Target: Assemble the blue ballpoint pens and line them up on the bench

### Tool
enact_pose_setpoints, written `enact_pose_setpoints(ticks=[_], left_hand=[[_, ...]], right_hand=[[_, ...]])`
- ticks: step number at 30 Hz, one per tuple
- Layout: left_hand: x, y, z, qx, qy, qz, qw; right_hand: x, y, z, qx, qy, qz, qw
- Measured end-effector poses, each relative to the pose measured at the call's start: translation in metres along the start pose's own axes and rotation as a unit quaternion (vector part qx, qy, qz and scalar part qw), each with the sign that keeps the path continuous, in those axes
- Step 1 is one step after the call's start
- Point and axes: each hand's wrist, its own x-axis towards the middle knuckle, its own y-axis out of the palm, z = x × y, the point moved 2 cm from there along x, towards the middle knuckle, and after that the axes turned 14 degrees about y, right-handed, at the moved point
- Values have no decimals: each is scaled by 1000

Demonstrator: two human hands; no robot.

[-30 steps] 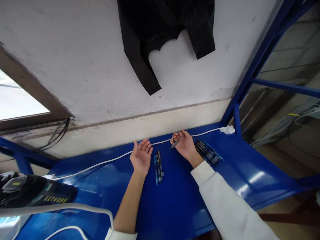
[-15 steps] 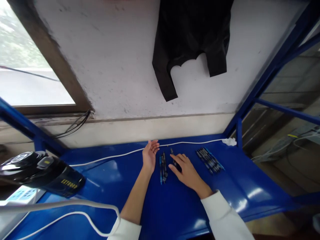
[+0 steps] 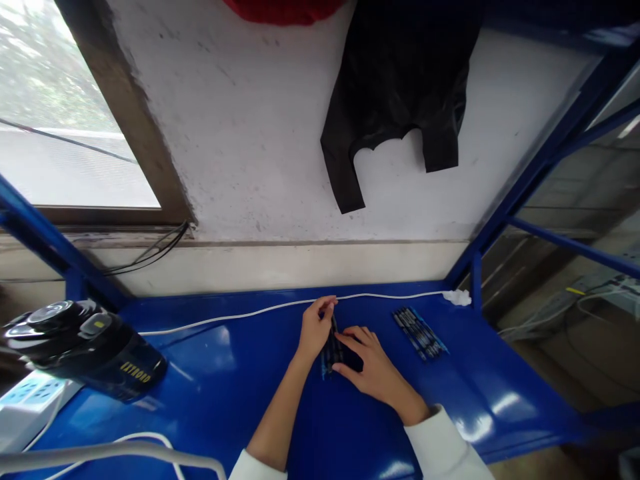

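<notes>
Several dark pens with blue parts (image 3: 328, 359) lie side by side on the blue tabletop, partly covered by both hands. My left hand (image 3: 313, 331) is at their far end and left side, its fingers curled together over the tips. From the right, my right hand (image 3: 371, 365) holds the near pen, with thumb and forefinger against its side and the other fingers bent. A second row of similar pens (image 3: 419, 332) lies farther right, untouched by either hand.
A white cable (image 3: 265, 309) runs along the back of the blue table (image 3: 240, 393) to a white crumpled wad (image 3: 457, 297). At left stand a black bottle (image 3: 95, 353) and a white power strip (image 3: 35, 400). Dark cloth (image 3: 395, 87) hangs on the wall.
My left hand has turned from palm-up beside the pens to curled over their far end. My right hand has brought a separate pen left against the group. The view has shifted slightly.
</notes>
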Motion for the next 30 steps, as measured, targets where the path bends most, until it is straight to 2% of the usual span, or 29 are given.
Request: enact_pose_setpoints(ticks=[4,9,12,16,20,24,30], left_hand=[[-2,5,-1,24,12,31,999],[-2,7,0,-20,12,23,999],[-2,7,2,3,28,42,999],[-3,7,5,17,47,50,997],[-4,6,6,42,43,67,996],[-4,6,6,31,51,67,996],[-5,6,3,53,70,69,994]], right_hand=[[-1,-5,7,1,3,10,1000],[-3,-6,11,19,5,6,1000],[-6,-5,5,35,5,-35,999],[-17,-20,-27,-16,36,-170,985],[-39,-48,-75,-118,107,-282,946],[-55,-59,-108,-173,182,-308,918],[-55,-55,-109,-165,183,-305,920]])
